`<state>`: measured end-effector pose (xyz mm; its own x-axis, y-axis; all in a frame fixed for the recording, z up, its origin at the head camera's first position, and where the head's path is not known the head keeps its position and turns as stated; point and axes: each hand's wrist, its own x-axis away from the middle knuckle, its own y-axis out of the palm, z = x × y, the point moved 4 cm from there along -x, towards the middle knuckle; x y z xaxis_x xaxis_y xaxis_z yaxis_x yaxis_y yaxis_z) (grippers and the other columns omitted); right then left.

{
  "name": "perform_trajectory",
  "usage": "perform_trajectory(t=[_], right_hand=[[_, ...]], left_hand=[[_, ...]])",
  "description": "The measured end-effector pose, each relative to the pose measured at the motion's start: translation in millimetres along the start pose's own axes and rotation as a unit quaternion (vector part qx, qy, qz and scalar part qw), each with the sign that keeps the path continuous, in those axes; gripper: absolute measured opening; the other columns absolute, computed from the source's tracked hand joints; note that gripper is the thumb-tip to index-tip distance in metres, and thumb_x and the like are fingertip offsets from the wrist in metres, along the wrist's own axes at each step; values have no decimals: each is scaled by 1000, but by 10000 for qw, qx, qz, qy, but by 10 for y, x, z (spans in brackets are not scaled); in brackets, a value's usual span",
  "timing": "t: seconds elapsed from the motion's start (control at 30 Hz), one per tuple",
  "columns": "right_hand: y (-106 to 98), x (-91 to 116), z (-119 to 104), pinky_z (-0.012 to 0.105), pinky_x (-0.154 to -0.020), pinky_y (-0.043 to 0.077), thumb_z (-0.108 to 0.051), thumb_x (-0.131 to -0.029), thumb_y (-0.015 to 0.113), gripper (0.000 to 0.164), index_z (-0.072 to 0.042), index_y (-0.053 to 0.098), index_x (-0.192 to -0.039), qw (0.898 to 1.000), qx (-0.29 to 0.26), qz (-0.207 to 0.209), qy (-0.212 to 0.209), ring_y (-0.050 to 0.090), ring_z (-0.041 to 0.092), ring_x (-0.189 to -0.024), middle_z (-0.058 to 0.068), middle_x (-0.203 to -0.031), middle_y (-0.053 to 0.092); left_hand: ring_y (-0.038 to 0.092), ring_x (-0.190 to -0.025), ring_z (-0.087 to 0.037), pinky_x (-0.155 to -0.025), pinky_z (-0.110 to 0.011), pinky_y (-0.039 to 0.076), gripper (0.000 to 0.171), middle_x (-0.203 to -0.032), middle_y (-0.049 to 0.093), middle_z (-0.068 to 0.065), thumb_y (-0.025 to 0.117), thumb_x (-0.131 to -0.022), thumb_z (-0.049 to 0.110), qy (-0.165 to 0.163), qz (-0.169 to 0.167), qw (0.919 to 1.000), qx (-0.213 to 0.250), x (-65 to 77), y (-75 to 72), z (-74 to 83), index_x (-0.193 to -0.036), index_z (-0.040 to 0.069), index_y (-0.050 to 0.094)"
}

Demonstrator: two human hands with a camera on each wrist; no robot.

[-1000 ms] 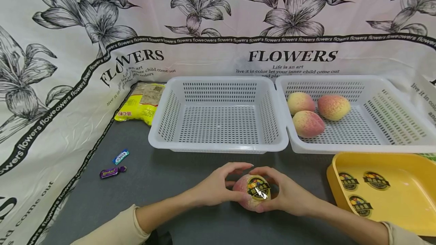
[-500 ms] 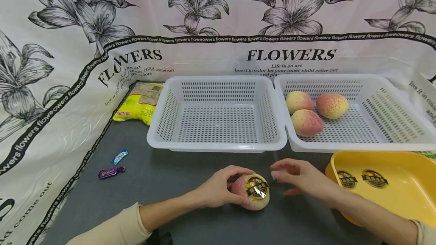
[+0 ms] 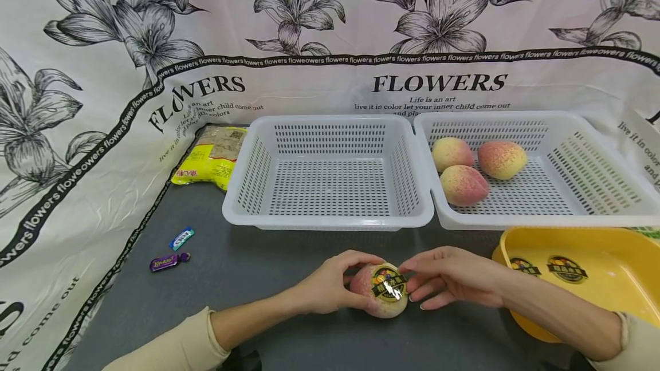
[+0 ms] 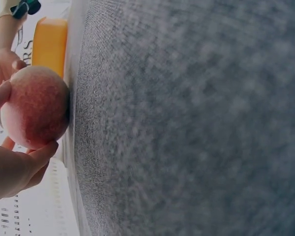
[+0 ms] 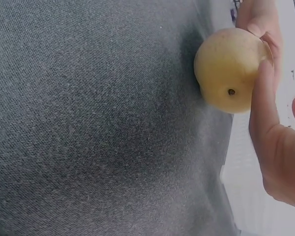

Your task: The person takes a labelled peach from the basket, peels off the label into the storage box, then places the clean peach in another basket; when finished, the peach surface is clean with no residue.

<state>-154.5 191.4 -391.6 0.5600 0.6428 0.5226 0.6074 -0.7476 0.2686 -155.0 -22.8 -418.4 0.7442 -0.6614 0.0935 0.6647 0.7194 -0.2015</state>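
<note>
A pink and yellow peach (image 3: 389,309) sits on the dark table in front of me, with a round black fruit sticker (image 3: 388,284) on its upper side. My left hand (image 3: 330,282) grips its left side between thumb and fingers; the left wrist view shows the peach's (image 4: 39,105) reddish flank there. From the right, my right hand (image 3: 459,279) reaches to the sticker's edge, a fingertip right at it and the other fingers loosely extended. In the right wrist view, one straight finger (image 5: 264,98) lies against the peach (image 5: 226,64), whose stem hollow shows.
An empty white basket (image 3: 330,222) stands behind the hands. The white basket (image 3: 546,222) beside it holds several peaches (image 3: 464,185). At right, a yellow bin (image 3: 613,302) bears similar stickers (image 3: 567,269). A yellow packet (image 3: 211,159) and two small wrapped candies (image 3: 167,261) lie left.
My right hand let go of the peach, drew back to the right, then came back to the sticker's edge. My left hand has kept its grip on the peach.
</note>
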Motion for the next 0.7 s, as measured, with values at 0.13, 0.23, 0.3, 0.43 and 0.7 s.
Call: perform_trajectory(t=[0.13, 0.23, 0.3, 0.43, 0.7], right_hand=[[19, -36, -25, 38, -77, 55, -26, -99, 53, 30, -1, 63, -114, 9997, 197, 160, 53, 64, 15, -81, 7, -91, 65], [29, -51, -50, 39, -78, 54, -26, -98, 54, 26, -4, 66, -106, 9988, 354, 317, 105, 62, 16, -83, 6, -91, 64], [36, -51, -71, 41, -78, 54, -26, -98, 55, 25, -5, 66, -104, 9983, 427, 393, 100, 61, 18, -86, 7, -92, 64], [49, -40, -115, 43, -79, 53, -25, -98, 56, 25, -3, 63, -107, 9975, 468, 531, 87, 61, 22, -90, 10, -96, 63], [48, -54, -116, 45, -81, 53, -24, -97, 56, 33, 1, 54, -117, 9966, 431, 685, 176, 59, 28, -95, 16, -104, 55]], left_hand=[[45, -113, -12, -92, -22, 43, 58, -122, 48, 4, 79, -77, 3, -7, -18, 10000, -8, 5, -1, 0, -129, 11, 55], [46, -113, -11, -92, -22, 43, 58, -121, 48, 4, 80, -77, 3, 3, -26, 10000, -15, 6, -1, 4, -129, 10, 55], [46, -113, -11, -91, -22, 43, 58, -121, 47, 4, 80, -77, 3, 9, -39, 10000, -4, 5, 1, 6, -129, 10, 55], [45, -114, -11, -92, -22, 43, 58, -121, 47, 4, 80, -77, 3, 21, -47, 10000, 29, 3, 1, 12, -129, 11, 56], [46, -113, -11, -91, -22, 44, 58, -121, 47, 4, 80, -77, 4, 0, -53, 10000, 32, 2, 0, 21, -129, 12, 55]])
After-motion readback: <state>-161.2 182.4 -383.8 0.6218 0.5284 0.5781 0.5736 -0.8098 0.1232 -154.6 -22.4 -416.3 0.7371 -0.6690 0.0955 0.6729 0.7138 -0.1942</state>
